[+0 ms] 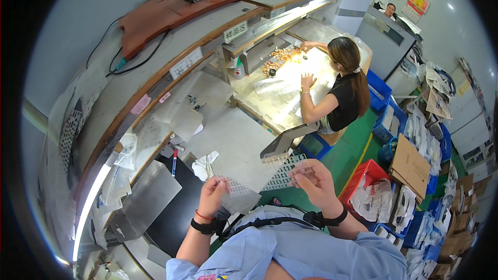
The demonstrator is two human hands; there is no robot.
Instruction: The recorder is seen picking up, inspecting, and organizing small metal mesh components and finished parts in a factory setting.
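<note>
Between my hands a thin clear plastic sheet (278, 180) is stretched in front of my body, with rows of small rectangular marks or cutouts across it. My left hand (212, 196) pinches its left edge between thumb and fingers. At the opposite edge, my right hand (314, 180) grips the sheet the same way. The sheet's middle is see-through, so its exact outline is hard to make out against the grey worktop (228, 129) behind it. A crumpled white tissue (205, 164) lies on the worktop just beyond my left hand.
A blue-and-red marker (175, 163) lies near a dark mat (192, 197) at left. Further off, a co-worker (344, 85) sits at a brightly lit table with small orange parts (280, 59). A red bin (363, 176) and blue bins (381, 93) line the right.
</note>
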